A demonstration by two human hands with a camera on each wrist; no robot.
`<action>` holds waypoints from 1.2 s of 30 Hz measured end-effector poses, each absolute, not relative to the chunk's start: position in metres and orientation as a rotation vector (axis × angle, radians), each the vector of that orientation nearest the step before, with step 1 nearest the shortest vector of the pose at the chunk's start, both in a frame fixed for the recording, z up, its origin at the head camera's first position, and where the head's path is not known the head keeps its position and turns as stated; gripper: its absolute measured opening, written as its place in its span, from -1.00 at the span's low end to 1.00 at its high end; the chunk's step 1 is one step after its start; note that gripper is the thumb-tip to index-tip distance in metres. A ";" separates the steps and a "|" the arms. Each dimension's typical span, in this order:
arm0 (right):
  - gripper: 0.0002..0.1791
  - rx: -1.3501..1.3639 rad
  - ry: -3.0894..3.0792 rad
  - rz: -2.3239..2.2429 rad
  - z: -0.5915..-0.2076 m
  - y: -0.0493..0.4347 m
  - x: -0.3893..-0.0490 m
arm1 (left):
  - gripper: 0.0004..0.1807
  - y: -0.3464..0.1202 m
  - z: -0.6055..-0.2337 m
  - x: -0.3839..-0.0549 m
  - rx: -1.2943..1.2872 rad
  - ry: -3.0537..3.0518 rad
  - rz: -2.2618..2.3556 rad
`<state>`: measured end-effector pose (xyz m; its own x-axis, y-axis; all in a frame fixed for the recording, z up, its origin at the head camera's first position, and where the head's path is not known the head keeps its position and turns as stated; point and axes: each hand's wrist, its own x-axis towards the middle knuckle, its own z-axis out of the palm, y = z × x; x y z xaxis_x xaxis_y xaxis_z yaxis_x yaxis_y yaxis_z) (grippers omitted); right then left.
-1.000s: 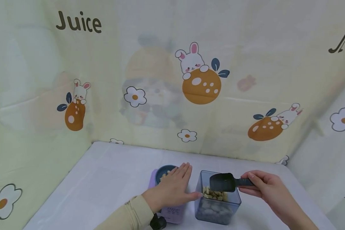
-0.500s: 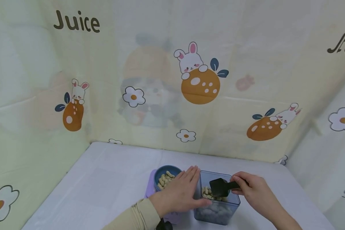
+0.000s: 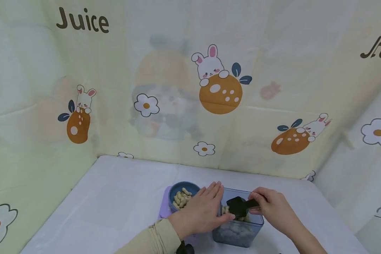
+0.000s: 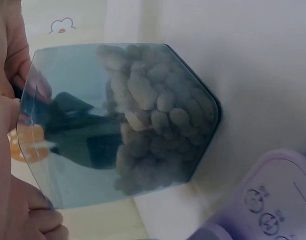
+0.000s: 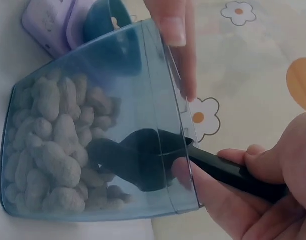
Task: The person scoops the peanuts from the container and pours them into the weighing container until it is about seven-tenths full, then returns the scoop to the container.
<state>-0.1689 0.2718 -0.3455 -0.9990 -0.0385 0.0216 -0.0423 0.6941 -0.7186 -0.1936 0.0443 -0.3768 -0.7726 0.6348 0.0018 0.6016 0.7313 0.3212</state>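
A black scoop (image 3: 237, 206) dips into a clear bluish square container (image 3: 238, 234), its blade at the peanuts (image 5: 57, 145) heaped inside. My right hand (image 3: 274, 210) grips the scoop's handle (image 5: 228, 172) over the container's right rim. My left hand (image 3: 201, 211) lies along the left rim with fingers straight, its thumb reaching over the near rim. Left of that hand, a blue bowl (image 3: 171, 197) with peanuts stands on a purple scale (image 3: 164, 210), partly hidden by the hand. Through the container wall in the left wrist view, the scoop blade (image 4: 85, 135) touches the peanuts.
A white-covered table (image 3: 124, 197) carries everything. Behind it and at the sides hangs a cream curtain (image 3: 174, 155) printed with rabbits, oranges and flowers. Part of a black object (image 3: 185, 248) shows below the left wrist.
My right hand has moved left and lowered the scoop from above the rim into the container. My left hand has shifted right from over the bowl to the container's left rim.
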 end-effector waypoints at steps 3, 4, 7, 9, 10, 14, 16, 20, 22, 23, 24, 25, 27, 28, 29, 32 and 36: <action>-0.78 0.086 -2.900 1.310 -0.347 0.273 -0.169 | -0.01 0.047 -0.375 -0.192 1.013 2.835 0.427; -0.77 0.106 -2.908 1.347 -0.348 0.274 -0.168 | 0.00 0.048 -0.374 -0.192 1.010 2.844 0.412; -0.75 0.170 -2.916 1.459 -0.350 0.272 -0.166 | 0.01 0.049 -0.374 -0.191 1.002 2.864 0.373; -0.75 0.192 -2.917 1.477 -0.351 0.269 -0.165 | 0.02 0.049 -0.374 -0.191 1.010 2.876 0.350; -0.76 0.194 -2.913 1.460 -0.352 0.267 -0.165 | 0.03 0.049 -0.374 -0.191 1.014 2.885 0.332; -0.76 0.210 -2.909 1.411 -0.353 0.261 -0.166 | 0.05 0.049 -0.374 -0.191 1.021 2.922 0.276; -0.75 0.201 -2.906 1.451 -0.354 0.262 -0.167 | 0.06 0.050 -0.373 -0.191 1.019 2.939 0.256; -0.71 0.157 -2.900 1.619 -0.356 0.269 -0.169 | 0.07 0.052 -0.374 -0.191 1.028 2.945 0.246; -0.68 0.141 -2.891 1.712 -0.357 0.274 -0.170 | 0.07 0.053 -0.374 -0.190 1.028 2.939 0.240; -0.67 0.138 -2.885 1.748 -0.357 0.276 -0.170 | 0.08 0.053 -0.374 -0.190 1.026 2.939 0.233; -0.66 0.136 -2.876 1.785 -0.357 0.278 -0.170 | 0.08 0.054 -0.374 -0.190 1.021 2.936 0.231; -0.65 0.133 -2.865 1.815 -0.357 0.279 -0.171 | 0.08 0.054 -0.374 -0.190 1.017 2.937 0.226; -0.64 0.129 -2.842 1.862 -0.357 0.281 -0.171 | 0.08 0.055 -0.374 -0.190 1.014 2.937 0.221; -0.64 0.127 -2.831 1.881 -0.356 0.282 -0.171 | 0.08 0.056 -0.374 -0.190 1.015 2.940 0.220; -0.63 0.125 -2.824 1.892 -0.356 0.283 -0.171 | 0.08 0.057 -0.374 -0.190 1.017 2.942 0.216; -0.63 0.123 -2.811 1.922 -0.353 0.285 -0.171 | 0.07 0.058 -0.374 -0.190 1.015 2.946 0.210; -0.61 0.115 -2.787 1.984 -0.351 0.288 -0.172 | 0.06 0.058 -0.374 -0.190 1.007 2.944 0.200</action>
<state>-0.1724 0.2880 -0.3507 -0.9584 -0.2147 -0.1883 0.1076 0.3393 -0.9345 -0.1897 0.0577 -0.3740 -0.7912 0.6112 0.0191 0.6082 0.7833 0.1288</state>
